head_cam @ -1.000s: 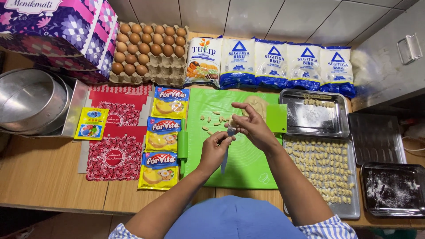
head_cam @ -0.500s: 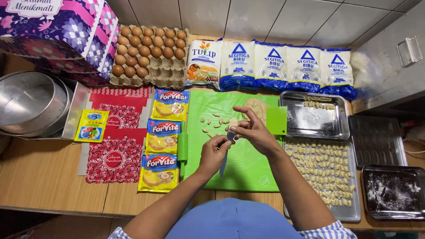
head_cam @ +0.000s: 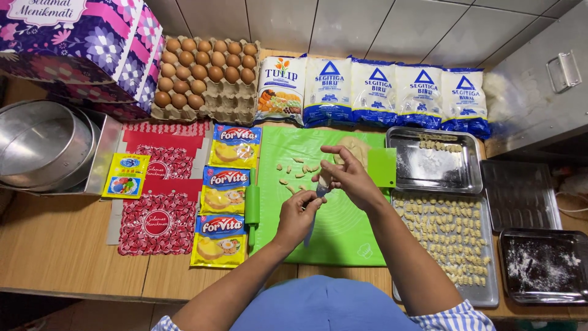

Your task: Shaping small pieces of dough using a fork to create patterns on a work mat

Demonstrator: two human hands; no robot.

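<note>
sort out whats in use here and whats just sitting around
In use: left hand, right hand, small tool, green mat, dough pieces, tray of shaped pieces.
Lying about: egg carton, flour bags, margarine sachets, round pans.

Place: a kitchen where I bake, seen from above my wooden counter [head_cam: 55, 257].
Back wall: pale tiles [head_cam: 294, 24] along the top of the frame.
Ingredients: an egg tray [head_cam: 205, 79] at upper left of centre, flour bags [head_cam: 398, 92] in a row to its right.
Work area: a green mat [head_cam: 343, 227] at centre.
Bakeware: metal trays [head_cam: 520, 196] at right, round tins [head_cam: 37, 144] at left.
</note>
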